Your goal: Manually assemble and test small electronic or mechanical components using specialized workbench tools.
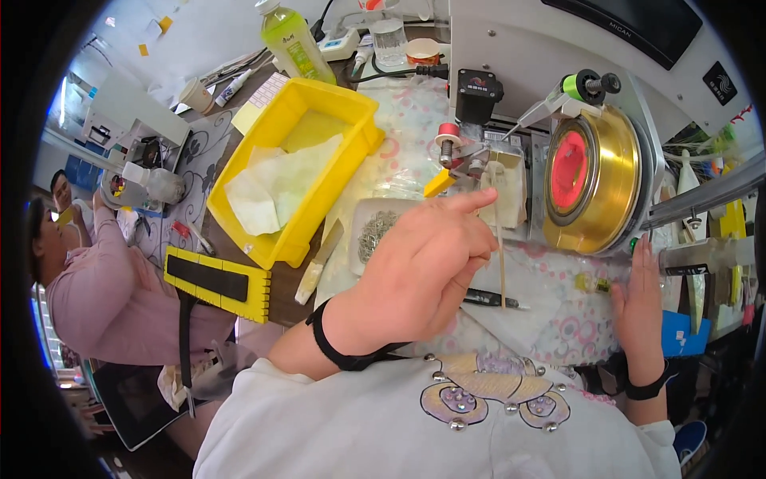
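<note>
My left hand [431,263] reaches in across the table, its fingers pinched around a thin wooden stick [502,279]. Its index finger points toward a small pale block [504,180] at the front of the machine. Left of that block sits a yellow-tipped fixture [439,184]. At the right, my right hand [641,295] has its fingers stretched out, with the fingertips beside a small green button [634,243]; contact is unclear. Between the hands stands a large gold spool [606,180] with a pink-red centre. Partly behind my left wrist is a white dish [359,214] of small silver metal pieces.
A yellow bin [239,168] holding white sheets stands on the left. Below my left hand lies a black pen-like tool [487,298]. A bottle of green drink [297,48] and a clear cup [389,40] are at the back. Other people [112,295] sit far left.
</note>
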{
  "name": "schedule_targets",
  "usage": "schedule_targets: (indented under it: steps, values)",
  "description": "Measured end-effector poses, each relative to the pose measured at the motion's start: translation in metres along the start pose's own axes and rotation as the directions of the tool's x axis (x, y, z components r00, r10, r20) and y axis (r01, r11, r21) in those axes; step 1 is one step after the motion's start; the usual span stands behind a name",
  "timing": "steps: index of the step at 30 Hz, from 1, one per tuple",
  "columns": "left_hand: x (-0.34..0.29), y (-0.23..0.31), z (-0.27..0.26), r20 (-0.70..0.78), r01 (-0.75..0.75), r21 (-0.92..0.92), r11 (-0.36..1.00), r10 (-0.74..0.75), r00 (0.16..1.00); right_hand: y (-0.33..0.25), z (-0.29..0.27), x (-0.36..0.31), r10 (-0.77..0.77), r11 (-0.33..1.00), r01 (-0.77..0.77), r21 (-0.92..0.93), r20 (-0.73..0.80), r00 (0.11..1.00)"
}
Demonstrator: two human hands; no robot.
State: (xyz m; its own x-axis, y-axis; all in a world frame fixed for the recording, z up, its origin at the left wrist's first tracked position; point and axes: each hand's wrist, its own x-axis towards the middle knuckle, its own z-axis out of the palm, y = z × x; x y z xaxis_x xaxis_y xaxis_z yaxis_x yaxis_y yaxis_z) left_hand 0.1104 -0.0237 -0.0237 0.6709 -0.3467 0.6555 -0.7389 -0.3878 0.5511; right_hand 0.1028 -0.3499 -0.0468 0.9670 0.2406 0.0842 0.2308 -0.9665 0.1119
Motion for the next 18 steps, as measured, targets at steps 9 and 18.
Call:
schedule_targets:
  steps: [9, 18]
  values:
    - [-0.003, 0.011, -0.003, 0.014, 0.063, 0.102, 0.993, -0.065, 0.998, 0.000, -0.003, -0.018, -0.035, 0.993, 0.045, 0.112, -0.088, 0.996]
    - [-0.005, 0.008, -0.001, -0.038, 0.079, 0.081, 0.994, -0.076, 0.996, -0.017, 0.000, -0.057, -0.046, 0.991, 0.018, 0.133, 0.216, 0.975]
